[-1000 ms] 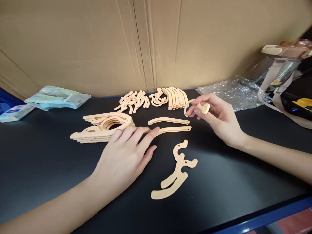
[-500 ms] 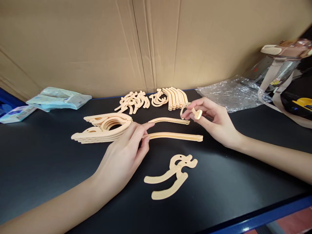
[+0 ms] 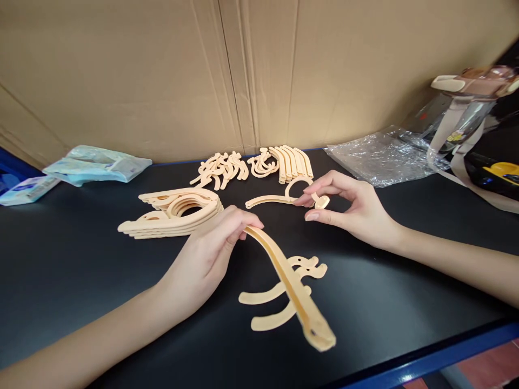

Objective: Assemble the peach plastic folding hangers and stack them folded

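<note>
My left hand [image 3: 203, 259] pinches one end of a long, curved beige hanger arm [image 3: 284, 273]; its grooved length slants down to the right above the table. Between the thumb and fingers of my right hand [image 3: 359, 208] is a beige hanger hook [image 3: 321, 202], its round curve pointing away from me. Behind that hook lies another hanger arm [image 3: 263, 200], partly covered by my fingers. Under the held arm, several small curved beige pieces [image 3: 265, 323] lie on the black table, partly hidden. Close to my left hand, folded beige hangers [image 3: 158, 224] are stacked.
At the back sit a pile of small curved pieces [image 3: 221, 168], several hooks [image 3: 261, 167] and a row of hanger arms [image 3: 292, 161]. A clear plastic bag [image 3: 373, 159] and a strapped bottle [image 3: 466, 108] stand right; blue packets [image 3: 101, 165] lie left. Cardboard [image 3: 141, 81] rises behind.
My left hand has swung the hanger arm's far end down and toward me, over the small pieces. My right hand has shifted slightly down and left, turning the hook so more of its curve shows.
</note>
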Action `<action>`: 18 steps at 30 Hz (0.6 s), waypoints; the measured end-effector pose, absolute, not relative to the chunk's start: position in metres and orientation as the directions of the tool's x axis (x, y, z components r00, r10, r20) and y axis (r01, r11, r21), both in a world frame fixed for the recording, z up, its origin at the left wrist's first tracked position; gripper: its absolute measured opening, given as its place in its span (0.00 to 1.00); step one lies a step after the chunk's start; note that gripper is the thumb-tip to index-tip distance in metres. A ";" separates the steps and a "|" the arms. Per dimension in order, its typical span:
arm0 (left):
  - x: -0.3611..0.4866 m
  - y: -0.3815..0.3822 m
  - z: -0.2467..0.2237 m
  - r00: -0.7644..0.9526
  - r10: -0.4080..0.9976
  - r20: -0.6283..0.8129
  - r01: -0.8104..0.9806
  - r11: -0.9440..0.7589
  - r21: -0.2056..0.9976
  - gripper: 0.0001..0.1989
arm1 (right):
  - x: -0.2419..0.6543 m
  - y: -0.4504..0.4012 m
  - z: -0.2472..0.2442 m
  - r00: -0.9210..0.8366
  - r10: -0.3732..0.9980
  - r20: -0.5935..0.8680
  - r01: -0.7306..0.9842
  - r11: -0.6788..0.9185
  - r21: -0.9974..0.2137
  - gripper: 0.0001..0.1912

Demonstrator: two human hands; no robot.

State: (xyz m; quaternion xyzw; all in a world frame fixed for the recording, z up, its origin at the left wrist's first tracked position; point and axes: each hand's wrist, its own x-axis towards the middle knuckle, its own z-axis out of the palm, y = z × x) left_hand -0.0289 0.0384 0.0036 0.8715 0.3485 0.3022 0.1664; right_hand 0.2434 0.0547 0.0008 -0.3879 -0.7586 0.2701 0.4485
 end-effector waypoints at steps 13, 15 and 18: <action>-0.033 0.045 0.008 0.598 0.760 0.253 0.423 -0.568 0.706 0.19 | 0.243 0.059 -0.001 -0.407 0.790 0.459 0.336 0.596 -0.729 0.12; -0.034 0.045 0.009 0.623 0.745 0.239 0.424 -0.578 0.697 0.19 | 0.243 0.059 0.000 -0.401 0.811 0.427 0.315 0.559 -0.767 0.11; -0.034 0.044 0.009 0.651 0.733 0.196 0.415 -0.560 0.717 0.18 | 0.243 0.058 -0.001 -0.402 0.823 0.401 0.289 0.530 -0.798 0.09</action>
